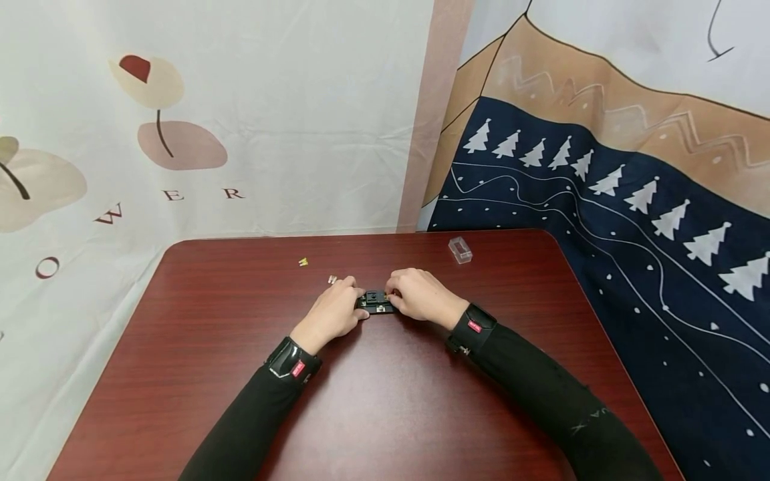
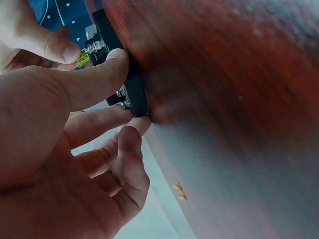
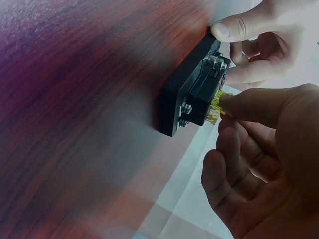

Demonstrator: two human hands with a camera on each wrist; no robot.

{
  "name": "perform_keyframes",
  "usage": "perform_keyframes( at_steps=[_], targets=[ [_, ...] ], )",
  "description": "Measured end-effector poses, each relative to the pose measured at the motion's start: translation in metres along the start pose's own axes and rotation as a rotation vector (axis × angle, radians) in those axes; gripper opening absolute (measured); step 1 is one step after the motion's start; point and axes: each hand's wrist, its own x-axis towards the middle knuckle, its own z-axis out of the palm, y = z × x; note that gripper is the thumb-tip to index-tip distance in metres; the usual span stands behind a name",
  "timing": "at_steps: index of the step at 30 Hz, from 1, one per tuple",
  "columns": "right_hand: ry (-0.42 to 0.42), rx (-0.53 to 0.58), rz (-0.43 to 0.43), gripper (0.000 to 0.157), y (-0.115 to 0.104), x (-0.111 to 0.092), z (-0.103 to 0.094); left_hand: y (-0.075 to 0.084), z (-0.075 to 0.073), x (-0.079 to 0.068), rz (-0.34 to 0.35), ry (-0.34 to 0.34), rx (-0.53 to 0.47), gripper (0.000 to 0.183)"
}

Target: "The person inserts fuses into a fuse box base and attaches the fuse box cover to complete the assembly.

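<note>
Angling inward, the right hand (image 1: 421,294) pinches a yellow piece (image 3: 216,101) (left hand (image 1: 333,310) gripping black block (image 3: 187,74)).

"What carries the things here?"

"A table (image 1: 385,407), reddish brown, with streaky grain, a slight shine and rounded far corners. A small black block (image 1: 375,302) sits on it."

"And to the block's left?"

"A tiny pale piece (image 1: 332,280) lies near, a little beyond the block. A tiny yellow piece (image 1: 303,262) lies farther left and farther beyond."

"And to its right?"

"A clear plastic box (image 1: 460,250), beyond the block and well apart from it."
</note>
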Motion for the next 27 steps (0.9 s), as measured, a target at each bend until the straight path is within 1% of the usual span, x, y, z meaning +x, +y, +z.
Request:
perform_keyframes(
  at_steps=[2,4,5,7,9,10,12,13,14,17,19,20,22,23,24,25,26,27],
  targets=[
    [-0.002,0.0,0.006,0.008,-0.001,0.0,0.0,-0.007,0.009,0.004,-0.006,0.005,-0.018,0.052],
    [-0.005,-0.002,0.01,0.007,-0.001,0.0,-0.001,-0.01,0.012,0.005,0.002,0.013,-0.024,0.053],
    [-0.007,-0.004,0.01,0.007,-0.001,0.001,-0.001,-0.009,0.011,0.004,0.002,0.013,-0.028,0.053],
    [-0.008,-0.003,0.011,0.006,-0.002,0.001,-0.001,-0.006,0.008,0.003,0.013,0.016,-0.002,0.051],
    [-0.009,-0.004,0.01,0.006,-0.002,0.001,-0.002,0.002,-0.002,-0.001,0.021,0.017,0.025,0.049],
    [-0.009,-0.006,0.009,0.006,-0.002,0.002,-0.002,0.004,-0.004,-0.002,0.019,0.024,0.039,0.048],
    [-0.009,-0.003,0.008,0.006,-0.003,0.002,-0.003,0.012,-0.015,-0.006,0.021,0.014,0.049,0.047],
    [-0.009,-0.002,0.007,0.006,-0.003,0.002,-0.003,0.016,-0.019,-0.008,0.016,0.009,0.046,0.047],
    [-0.01,-0.001,0.007,0.006,-0.003,0.002,-0.003,0.022,-0.026,-0.01,0.007,-0.005,0.033,0.047],
    [-0.013,-0.001,0.005,0.006,-0.002,0.002,-0.002,0.029,-0.034,-0.013,-0.008,-0.03,0.007,0.047],
    [-0.015,0.0,0.002,0.006,-0.002,0.002,-0.002,0.026,-0.031,-0.012,-0.001,-0.019,0.017,0.047],
    [-0.014,-0.001,0.001,0.006,-0.001,0.003,-0.003,0.02,-0.023,-0.01,0.015,-0.004,0.025,0.047],
    [-0.015,0.0,-0.003,0.007,-0.001,0.003,-0.003,0.018,-0.022,-0.009,0.014,-0.008,0.027,0.047],
    [-0.018,0.0,-0.004,0.007,0.0,0.003,-0.003,0.012,-0.015,-0.008,0.03,0.012,0.033,0.047],
    [-0.02,0.001,-0.005,0.007,0.0,0.003,-0.003,0.013,-0.016,-0.007,0.024,0.004,0.032,0.048],
    [-0.022,0.0,-0.003,0.007,0.0,0.003,-0.002,0.016,-0.019,-0.008,0.012,-0.01,0.022,0.048],
    [-0.023,0.002,-0.001,0.007,0.001,0.003,-0.002,0.009,-0.011,-0.005,0.015,-0.002,0.026,0.048],
    [-0.023,0.004,-0.001,0.008,0.001,0.002,-0.001,0.007,-0.009,-0.003,0.008,-0.01,0.017,0.049]
  ],
)
